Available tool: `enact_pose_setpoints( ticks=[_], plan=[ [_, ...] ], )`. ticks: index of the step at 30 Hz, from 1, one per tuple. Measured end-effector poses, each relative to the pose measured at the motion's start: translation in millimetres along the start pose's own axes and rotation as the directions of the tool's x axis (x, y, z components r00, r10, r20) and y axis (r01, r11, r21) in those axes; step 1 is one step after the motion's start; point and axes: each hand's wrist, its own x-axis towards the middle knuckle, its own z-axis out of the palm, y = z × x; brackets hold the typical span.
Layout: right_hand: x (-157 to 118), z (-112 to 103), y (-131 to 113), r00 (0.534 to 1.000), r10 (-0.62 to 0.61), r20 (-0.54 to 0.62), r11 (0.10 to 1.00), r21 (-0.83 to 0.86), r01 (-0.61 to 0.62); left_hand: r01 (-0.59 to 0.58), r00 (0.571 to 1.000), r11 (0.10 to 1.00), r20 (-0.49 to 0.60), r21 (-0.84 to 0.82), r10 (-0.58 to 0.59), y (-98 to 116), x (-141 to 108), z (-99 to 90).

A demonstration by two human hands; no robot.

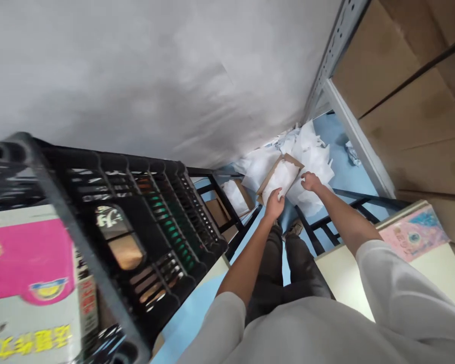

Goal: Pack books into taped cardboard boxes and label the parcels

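A small brown cardboard box (pixel 270 174) with crumpled white paper (pixel 281 178) inside it is in front of me, tilted. My left hand (pixel 275 203) is at its near end, fingers closed on the box edge and against the paper. Just right of the box is my right hand (pixel 311 181), fingers loosely bent with a gap between thumb and forefinger. Nothing shows in that hand. Loose sheets of white paper (pixel 310 146) are heaped beyond and beneath the box.
At left a black plastic crate (pixel 132 237) holds books, including a pink-covered book (pixel 30 253). Another box with white paper (pixel 235 196) stands beyond it. Stacked cartons (pixel 413 111) fill a metal rack (pixel 360 136) at right. A pink booklet (pixel 415 233) lies on a pale surface near my right arm.
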Motion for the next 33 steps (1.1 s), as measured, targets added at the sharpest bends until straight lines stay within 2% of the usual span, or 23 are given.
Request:
enact_pose_setpoints(
  ticks=[4,8,13,16,20,25,28,33],
  plan=[
    [35,35,6,0.999,-0.032,0.027,0.999,0.017,0.032,-0.005,1.000,1.000,0.013,-0.001,0.005,-21,11,16.3],
    [67,59,10,1.000,-0.005,0.018,0.998,0.067,0.004,-0.016,1.000,1.000,0.013,0.008,0.016,-37,17,23.4],
    [97,75,12,0.998,-0.062,-0.008,0.993,0.097,0.062,-0.028,1.000,1.000,-0.009,0.001,0.028,-51,26,23.1],
    [100,73,6,0.995,-0.100,-0.030,0.990,0.101,0.102,-0.024,1.000,1.000,-0.020,-0.014,0.024,-53,26,21.8],
    [83,46,-10,0.988,-0.112,-0.105,0.987,0.102,0.123,-0.005,1.000,1.000,-0.013,-0.030,0.005,-41,17,19.0],
    [40,-9,-40,0.961,-0.090,-0.262,0.962,0.227,0.152,-0.015,1.000,0.999,0.021,-0.039,0.016,-3,0,10.8],
    [10,-37,-56,0.951,-0.038,-0.308,0.893,0.416,0.171,-0.030,0.999,0.998,0.024,-0.050,0.031,22,-10,4.2],
    [-36,-79,-68,0.919,0.140,-0.369,0.741,0.655,0.150,-0.056,0.998,0.995,0.008,-0.079,0.056,64,-23,-7.3]
  ],
)
